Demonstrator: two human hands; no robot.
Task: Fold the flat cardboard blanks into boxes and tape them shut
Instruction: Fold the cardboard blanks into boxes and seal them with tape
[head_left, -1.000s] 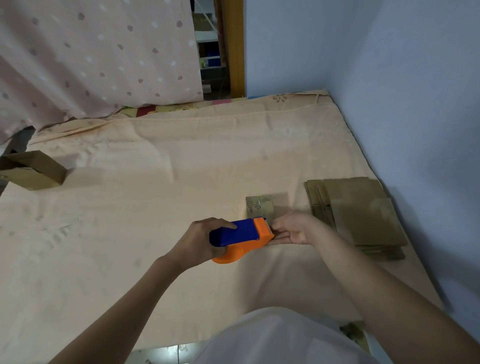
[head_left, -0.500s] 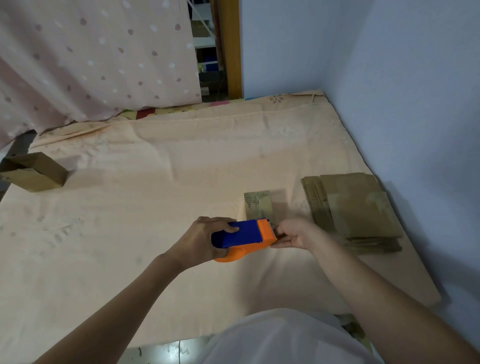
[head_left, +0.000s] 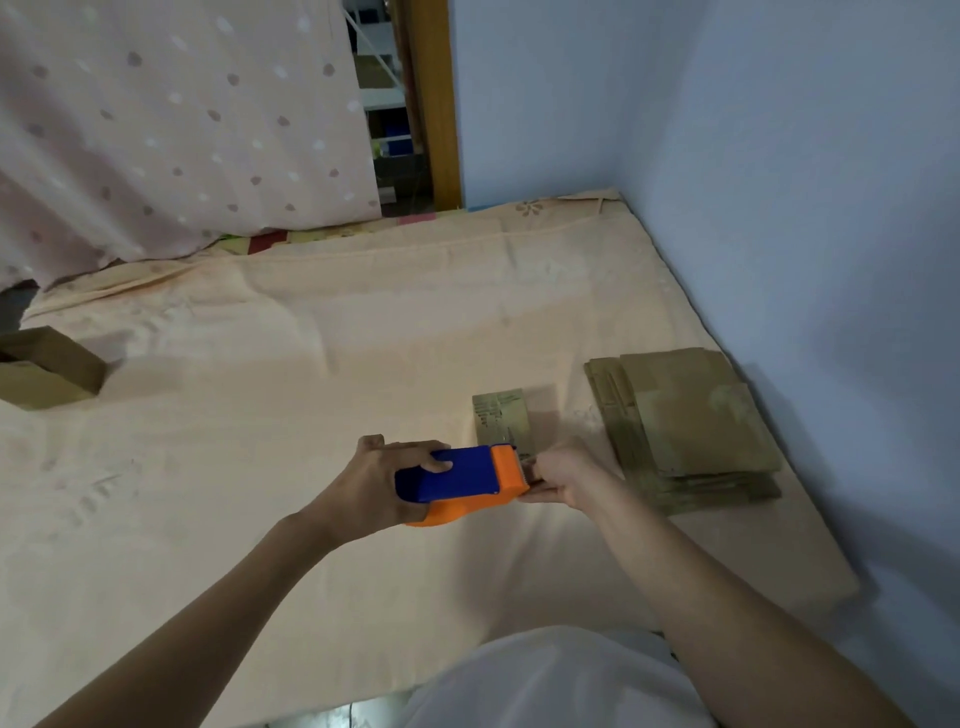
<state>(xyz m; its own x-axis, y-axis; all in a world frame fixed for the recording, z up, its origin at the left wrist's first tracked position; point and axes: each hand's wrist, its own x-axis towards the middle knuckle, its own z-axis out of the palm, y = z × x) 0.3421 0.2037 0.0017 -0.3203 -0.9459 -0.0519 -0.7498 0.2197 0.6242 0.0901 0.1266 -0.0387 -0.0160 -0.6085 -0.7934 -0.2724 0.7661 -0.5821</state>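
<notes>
My left hand (head_left: 382, 480) grips a blue and orange tape dispenser (head_left: 460, 480) just above the peach sheet. My right hand (head_left: 563, 475) is at the dispenser's orange mouth, fingers curled and pinching at the tape end there; the tape itself is too small to make out. Behind both hands stands a small folded cardboard box (head_left: 501, 418), its lower part hidden by the dispenser. A stack of flat cardboard blanks (head_left: 685, 426) lies to the right by the wall.
A peach sheet (head_left: 291, 395) covers the work surface. Another brown folded box (head_left: 47, 369) sits at the far left edge. A blue wall runs along the right. A dotted pink curtain (head_left: 171, 124) hangs at the back left beside a wooden door frame.
The hands and dispenser stay almost where they were; the dispenser has tipped slightly so more of its blue top shows. The view has shifted a little.
</notes>
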